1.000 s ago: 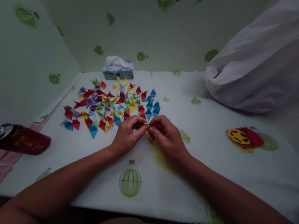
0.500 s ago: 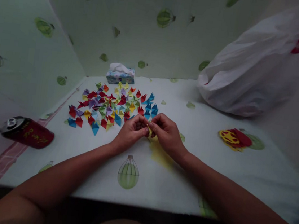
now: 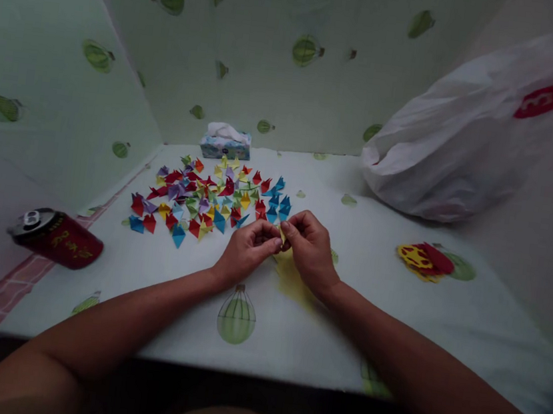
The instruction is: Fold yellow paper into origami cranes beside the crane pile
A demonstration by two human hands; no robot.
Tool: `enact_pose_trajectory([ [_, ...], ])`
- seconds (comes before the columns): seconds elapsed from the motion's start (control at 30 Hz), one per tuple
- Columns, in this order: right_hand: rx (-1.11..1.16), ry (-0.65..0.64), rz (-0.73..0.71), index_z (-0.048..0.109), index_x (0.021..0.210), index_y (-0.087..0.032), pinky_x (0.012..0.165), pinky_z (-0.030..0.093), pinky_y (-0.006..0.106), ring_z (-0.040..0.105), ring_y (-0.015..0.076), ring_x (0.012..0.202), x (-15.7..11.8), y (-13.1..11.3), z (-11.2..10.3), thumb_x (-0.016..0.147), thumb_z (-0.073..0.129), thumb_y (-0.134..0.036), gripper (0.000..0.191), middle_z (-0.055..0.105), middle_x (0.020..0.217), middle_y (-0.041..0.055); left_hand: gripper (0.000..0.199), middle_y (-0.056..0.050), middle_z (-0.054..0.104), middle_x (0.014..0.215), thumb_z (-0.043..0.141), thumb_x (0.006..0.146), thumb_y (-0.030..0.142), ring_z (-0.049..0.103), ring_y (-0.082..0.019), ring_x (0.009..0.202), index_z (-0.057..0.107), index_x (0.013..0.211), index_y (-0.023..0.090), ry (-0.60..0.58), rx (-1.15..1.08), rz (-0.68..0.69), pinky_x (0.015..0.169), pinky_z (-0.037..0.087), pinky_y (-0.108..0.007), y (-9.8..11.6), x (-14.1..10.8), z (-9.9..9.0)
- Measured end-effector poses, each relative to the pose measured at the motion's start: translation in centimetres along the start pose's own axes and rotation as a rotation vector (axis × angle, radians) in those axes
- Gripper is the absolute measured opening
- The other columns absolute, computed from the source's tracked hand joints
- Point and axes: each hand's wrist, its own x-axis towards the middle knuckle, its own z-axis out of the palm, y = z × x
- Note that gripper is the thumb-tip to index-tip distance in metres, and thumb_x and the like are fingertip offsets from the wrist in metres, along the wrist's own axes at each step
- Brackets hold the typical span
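Note:
Above the middle of the table, my left hand (image 3: 250,247) and my right hand (image 3: 310,248) meet with their fingertips close together. Pinched between them is a small piece of folded yellow paper (image 3: 282,234), narrow and pointed. My fingers cover most of it, so its full shape is hidden. Just beyond my left hand lies a spread of small folded paper cranes (image 3: 219,221) in red, blue, yellow, green, purple and orange. A blurred yellow patch (image 3: 292,283) shows on the table below my right hand.
A dark red drink can (image 3: 63,241) stands at the left. Behind the cranes is a tissue box (image 3: 226,147). At the right are a bulging white plastic bag (image 3: 446,140) and red and yellow cut-out pieces (image 3: 424,261). The balloon-print tablecloth (image 3: 181,329) covers the table.
The view has shifted slightly. Both hands remain together on the yellow paper, which now stands more upright between the fingertips, with small finger movements.

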Motion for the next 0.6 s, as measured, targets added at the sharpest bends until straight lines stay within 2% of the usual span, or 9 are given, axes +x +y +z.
enact_pose_trajectory([
  [0.17,0.006,0.051,-0.003,0.052,0.075,-0.021,0.055,0.046,0.026,0.054,0.0107,0.058,-0.4,-0.1,0.4,0.084,0.068,-0.033,0.022,0.056,0.066,-0.0041,0.024,0.000,0.066,0.077,0.079,0.076,0.031,0.063,-0.012,0.070,0.060,0.081,0.017,0.066,0.057,0.021,0.067,0.051,-0.025,-0.2,-0.1,0.4],
  [0.43,0.142,-0.085,0.082,0.053,0.079,-0.020,0.055,0.046,0.026,0.056,0.0098,0.053,0.2,0.4,0.2,0.085,0.072,-0.046,0.032,0.057,0.063,-0.0056,0.021,0.000,0.065,0.073,0.076,0.077,0.030,0.063,-0.012,0.067,0.060,0.080,0.017,0.080,0.052,-0.017,0.065,0.050,-0.026,-0.4,0.7,-0.5],
  [0.53,0.118,-0.136,0.097,0.057,0.077,-0.018,0.055,0.044,0.025,0.055,0.0100,0.054,0.4,0.3,-0.1,0.084,0.073,-0.048,0.035,0.059,0.062,-0.0039,0.023,0.001,0.064,0.073,0.077,0.076,0.033,0.060,-0.011,0.066,0.060,0.080,0.016,0.084,0.087,0.010,0.064,0.048,-0.025,-0.4,0.9,-0.8],
  [0.6,0.122,-0.127,0.092,0.057,0.075,-0.018,0.056,0.044,0.025,0.055,0.0102,0.054,0.3,0.2,-0.2,0.085,0.073,-0.047,0.034,0.060,0.059,-0.0036,0.023,0.001,0.064,0.074,0.077,0.077,0.032,0.059,-0.011,0.066,0.061,0.081,0.016,0.092,0.107,0.041,0.063,0.047,-0.024,-0.4,0.9,-0.9],
])
